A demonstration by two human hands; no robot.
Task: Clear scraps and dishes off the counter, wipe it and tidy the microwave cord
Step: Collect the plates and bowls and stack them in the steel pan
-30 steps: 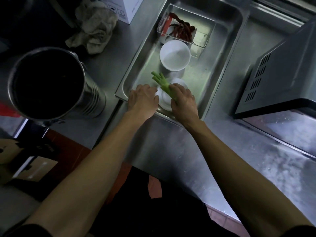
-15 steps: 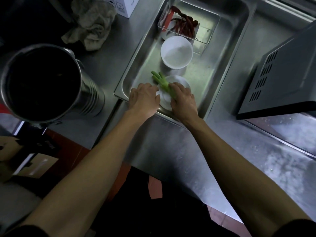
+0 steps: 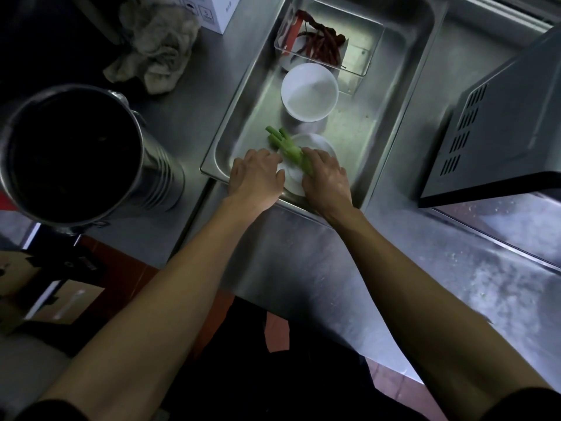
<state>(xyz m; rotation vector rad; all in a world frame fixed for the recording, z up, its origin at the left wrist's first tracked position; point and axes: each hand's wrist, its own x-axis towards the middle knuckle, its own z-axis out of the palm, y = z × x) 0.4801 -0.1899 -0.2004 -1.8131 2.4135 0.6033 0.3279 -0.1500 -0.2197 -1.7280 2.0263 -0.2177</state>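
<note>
Both hands are down in the steel tray [image 3: 239, 123], at its near edge, working over a small white plate [image 3: 321, 145]. The left hand [image 3: 256, 174] lies knuckles-up on the plate's left rim, fingers curled over it; whether it actually grips the rim, I cannot tell. The right hand [image 3: 326, 177] sits on the plate's right side, fingers closed around the pale end of a green vegetable stalk [image 3: 287, 144], whose cut green stems point toward the tray's far left. Just past the plate, mid-tray, stands a white bowl [image 3: 309, 92], upright. At the tray's far end a clear plastic container [image 3: 361, 47] holds dried red chillies [image 3: 318, 41]. The tray lies on a steel counter [image 3: 303, 262]. Toward the counter's right edge stands the microwave [image 3: 501, 126], its vented side facing the tray. To the tray's left, a crumpled cloth [image 3: 154, 47] lies near the far edge beside a white box [image 3: 218, 10], and a tall steel pot [image 3: 76, 156] stands at the near left corner.
</note>
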